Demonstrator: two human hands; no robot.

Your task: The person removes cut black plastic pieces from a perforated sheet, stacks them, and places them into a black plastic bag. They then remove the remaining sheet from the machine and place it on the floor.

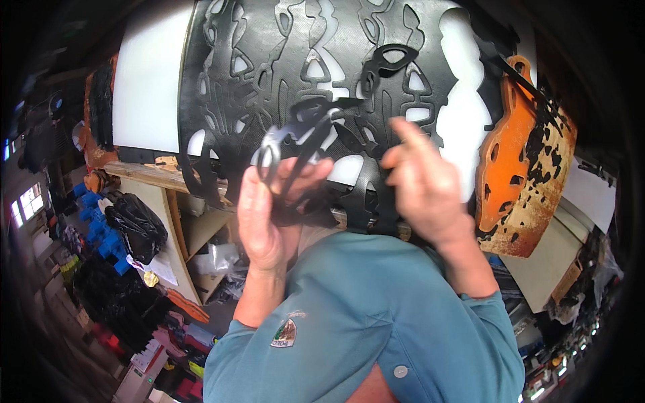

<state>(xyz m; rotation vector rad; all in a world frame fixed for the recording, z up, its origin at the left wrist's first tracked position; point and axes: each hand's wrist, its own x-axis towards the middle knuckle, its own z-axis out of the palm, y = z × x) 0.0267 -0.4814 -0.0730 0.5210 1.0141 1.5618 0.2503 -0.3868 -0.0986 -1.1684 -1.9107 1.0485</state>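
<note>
Dangling black cut-out strips (295,164), thin and full of holes, hang blurred from my left hand (265,211), whose fingers are closed around them. To the right, my right hand (426,181) is raised over the near part of a large black sheet (269,87). Its index finger points up and its thumb stands apart; motion smears it, and nothing shows between the fingers. Leaf-like and looped shapes are cut through the sheet, and white surface shows in the gaps. One looped black piece (395,59) stands up from it near the middle.
An orange die-like plate (504,161) with holes lies at the right, on a worn brown board (531,208) scattered with black scraps. A white board (151,77) is at the left. Below the wooden table edge (154,176) stand an open shelf unit (201,228) and a black bag (138,225).
</note>
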